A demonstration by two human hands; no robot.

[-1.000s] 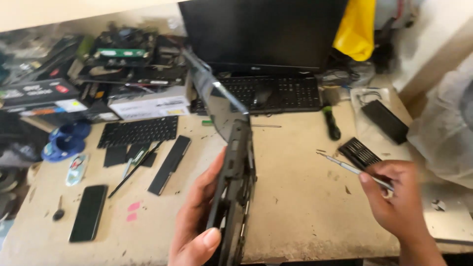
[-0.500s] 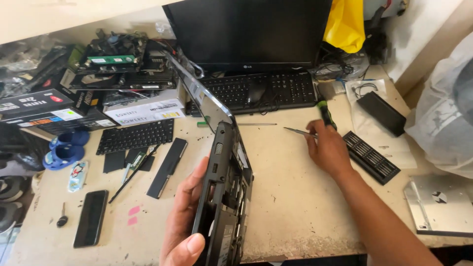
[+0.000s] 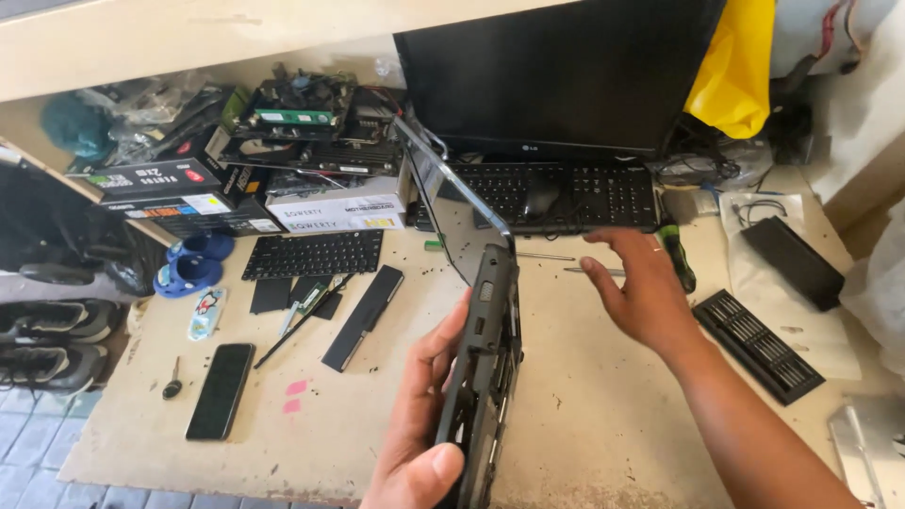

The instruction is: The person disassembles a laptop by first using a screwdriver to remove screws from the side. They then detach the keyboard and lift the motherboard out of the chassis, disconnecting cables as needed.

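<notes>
Nearest the camera, the left hand (image 3: 415,443) clasps the laptop (image 3: 485,368) by its near edge — thumb on one face, fingers wrapped across the other. The machine stands on edge on the worktop (image 3: 584,424), its long axis running straight away from the person, the screen half angling up and leftwards at the far end. Just right of it the right hand (image 3: 641,292) hovers empty, fingers spread, palm turned towards the laptop. Beyond its fingertips lie a thin metal tool (image 3: 592,271) and a green-handled screwdriver (image 3: 677,256) — then a keyboard (image 3: 566,193).

keyboard (image 3: 566,196) before monitor (image 3: 556,71), phone (image 3: 220,390) far left
</notes>
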